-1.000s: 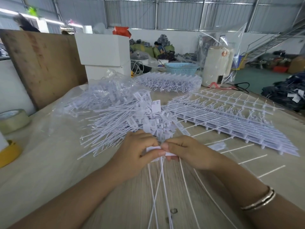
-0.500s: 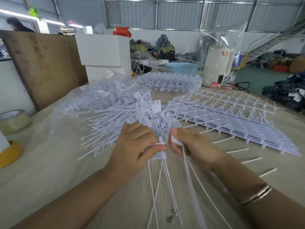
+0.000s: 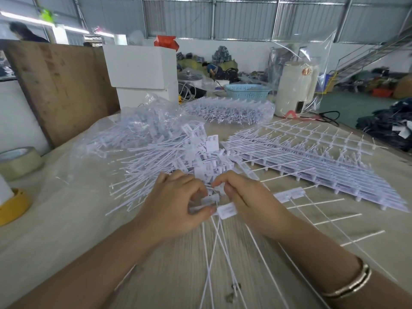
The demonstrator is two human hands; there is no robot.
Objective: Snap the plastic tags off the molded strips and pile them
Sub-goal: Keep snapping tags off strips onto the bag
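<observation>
Between the two hands, low on the desk [image 3: 66, 219], sits a small bunch of tags [image 3: 226, 210]. The left hand [image 3: 176, 204] and right hand [image 3: 249, 201] both pinch it. The tags look light, thin and bendy, so hold them by the flat heads. The big pile [image 3: 169, 157] lies just beyond the hands.

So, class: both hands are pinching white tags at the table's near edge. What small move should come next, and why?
Probably the left hand and right hand twist apart to snap a tag free, then drop it on the pile just ahead, since strips remain.
</observation>
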